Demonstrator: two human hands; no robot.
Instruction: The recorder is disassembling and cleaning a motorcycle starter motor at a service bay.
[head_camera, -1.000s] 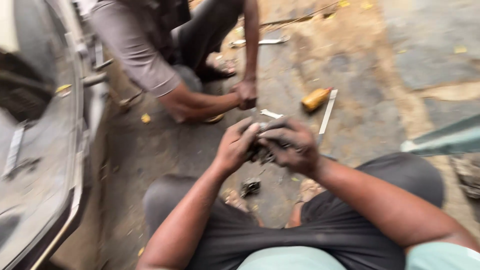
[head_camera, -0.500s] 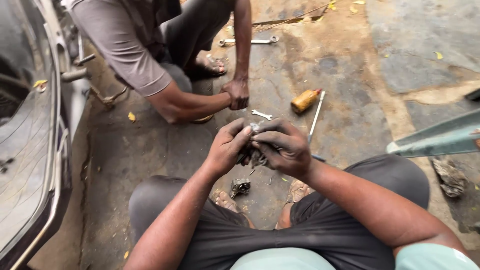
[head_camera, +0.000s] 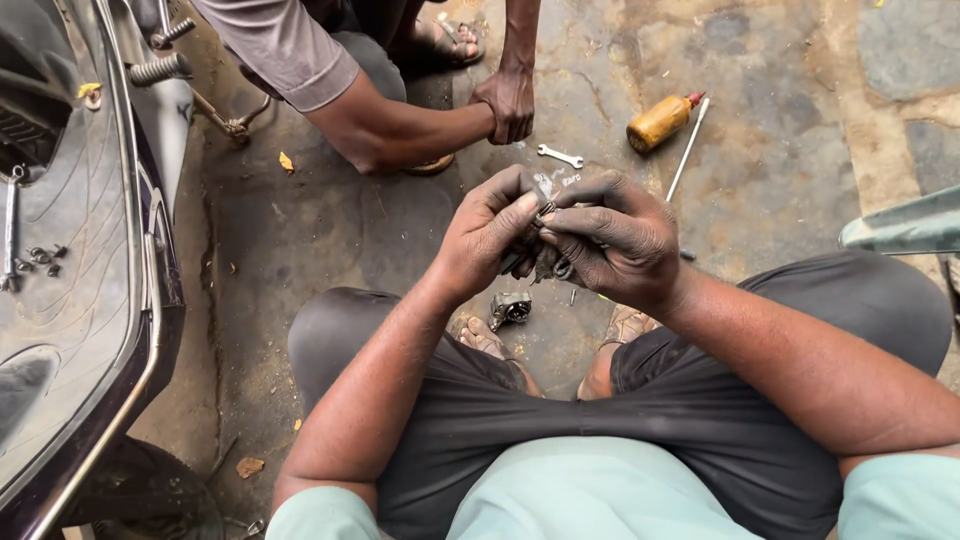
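Gripping small greasy dark metal part (head_camera: 538, 252) w/ both hands above stained concrete floor (head_camera: 780, 150). Left hand (head_camera: 487, 235): fingers curled, thumb + forefinger pinching part's top. Right hand (head_camera: 620, 238): fingers pressed together, wrapped round part from other side. Part between palms, mostly hidden. Second small grey metal piece (head_camera: 511, 309) on floor just below part. Silver open-end spanner (head_camera: 559, 155) above part; amber plastic oil bottle w/ red tip (head_camera: 659, 121) & thin metal rod (head_camera: 686, 150) up-right of part. Co-worker's hand (head_camera: 508, 100) on floor, above part. Dark scooter body (head_camera: 70, 280) far left.

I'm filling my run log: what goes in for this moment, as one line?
left hand: grips small greasy metal part | right hand: grips same part | metal piece: on ground below | co-worker's hand: on ground
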